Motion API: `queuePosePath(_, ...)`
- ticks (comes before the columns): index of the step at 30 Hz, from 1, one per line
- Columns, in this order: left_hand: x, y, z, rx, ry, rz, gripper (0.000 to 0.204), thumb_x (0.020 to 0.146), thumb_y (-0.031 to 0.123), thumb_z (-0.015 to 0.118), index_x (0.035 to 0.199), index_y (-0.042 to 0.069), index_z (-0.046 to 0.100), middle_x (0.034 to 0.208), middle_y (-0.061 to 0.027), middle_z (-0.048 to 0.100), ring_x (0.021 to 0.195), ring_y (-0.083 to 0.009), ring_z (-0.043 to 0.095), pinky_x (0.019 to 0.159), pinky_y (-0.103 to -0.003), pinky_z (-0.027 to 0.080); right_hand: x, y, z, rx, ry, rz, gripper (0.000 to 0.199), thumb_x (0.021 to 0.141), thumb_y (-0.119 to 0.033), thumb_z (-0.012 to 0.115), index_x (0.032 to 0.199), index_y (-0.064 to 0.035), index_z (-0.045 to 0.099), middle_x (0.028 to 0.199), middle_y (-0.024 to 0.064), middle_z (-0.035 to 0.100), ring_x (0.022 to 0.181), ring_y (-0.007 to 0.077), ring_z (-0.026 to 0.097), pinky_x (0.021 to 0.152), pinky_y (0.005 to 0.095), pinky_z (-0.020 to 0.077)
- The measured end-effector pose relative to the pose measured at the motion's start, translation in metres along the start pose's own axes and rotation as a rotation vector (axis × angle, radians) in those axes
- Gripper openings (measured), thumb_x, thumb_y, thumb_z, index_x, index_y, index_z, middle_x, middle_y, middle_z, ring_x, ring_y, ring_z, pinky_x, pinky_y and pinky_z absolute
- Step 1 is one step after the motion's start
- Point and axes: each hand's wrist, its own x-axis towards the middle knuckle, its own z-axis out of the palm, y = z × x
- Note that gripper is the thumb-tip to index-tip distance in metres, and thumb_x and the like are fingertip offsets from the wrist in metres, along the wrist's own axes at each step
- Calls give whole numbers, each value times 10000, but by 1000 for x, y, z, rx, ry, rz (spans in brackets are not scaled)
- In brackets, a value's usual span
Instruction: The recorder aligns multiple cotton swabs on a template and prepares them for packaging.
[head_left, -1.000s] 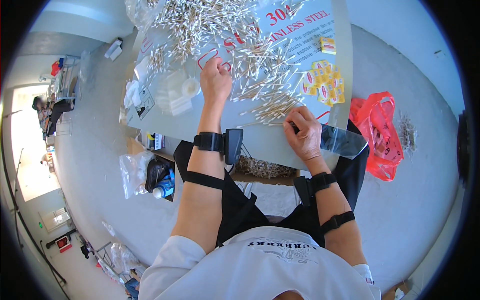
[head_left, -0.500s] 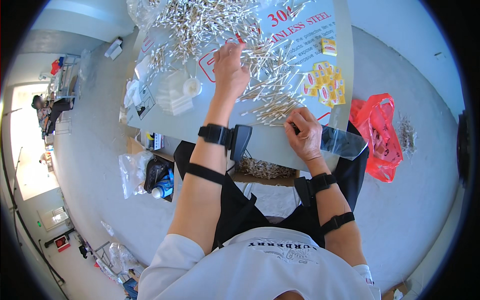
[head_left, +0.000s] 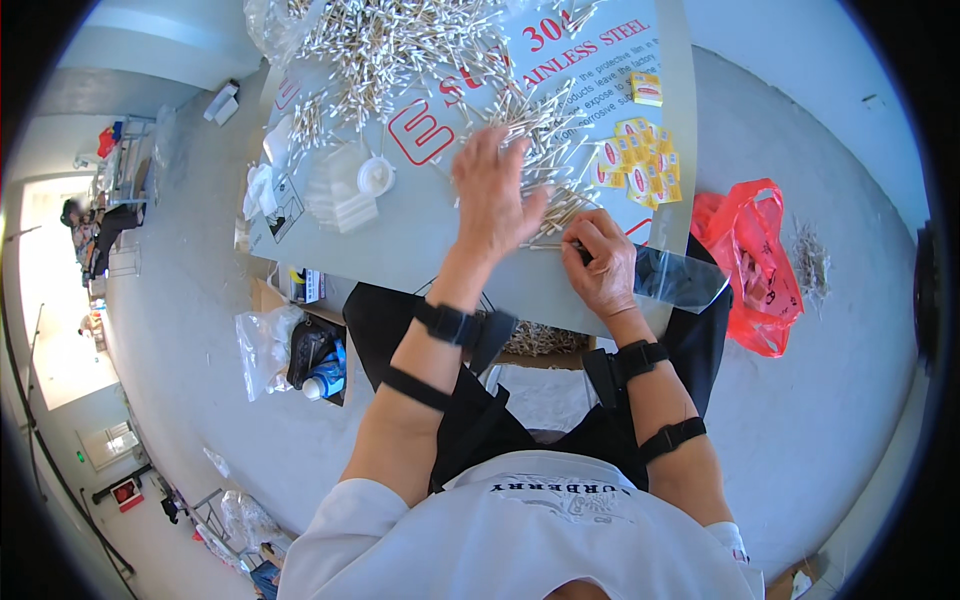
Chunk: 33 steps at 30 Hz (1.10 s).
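My left hand is over the near part of the loose cotton swabs, its fingers apart and nothing visible in its grasp. Close by on the right, my right hand is closed at the near edge of the swabs, thumb and fingers curled together. A small dark patch shows inside its curl, but what it holds is hidden. A much larger heap of white-tipped cotton swabs covers the far side of the table. Small yellow-and-white packets lie in a cluster right of the swabs.
Left on the metal-topped table are a small round white container and clear plastic bags. Clear film overhangs the near right edge. A box of swabs sits below; a red plastic bag stands right.
My left hand has come nearer and to the right, from the far swabs toward my right hand, and its fingers have spread. The right hand has barely moved.
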Motion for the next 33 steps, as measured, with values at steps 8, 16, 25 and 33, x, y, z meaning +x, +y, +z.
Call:
queuePosePath(8,-52,17,-8,176,-285,36,690,772,282,745,1392,154,470,1507,-159,333,1418,-378,246,1123,-590,171,-2,7,4,95,126,26,131,721,54,602,800,-40,558,901,102,602,722,319,624,619,357,507)
queuePosePath(16,-8,-18,-9,249,-152,5,531,764,94,721,1268,113,554,1414,-126,433,1403,-361,271,1108,-581,196,-3,3,1,67,46,79,121,731,53,590,798,-29,532,898,104,593,710,315,616,626,359,507)
queuePosePath(25,-22,1,5,159,-111,-3,511,724,25,695,1214,23,551,1313,-141,491,1289,-346,410,1046,-509,329,-2,1,2,105,81,71,135,732,55,613,821,-30,558,905,103,598,721,306,625,636,347,513)
queuePosePath(33,-68,30,11,175,-131,-69,519,834,109,637,1320,-16,505,1489,-161,379,1383,-328,351,1122,-516,275,-4,3,1,101,88,63,215,710,67,656,883,-32,575,954,107,597,724,283,633,649,337,520)
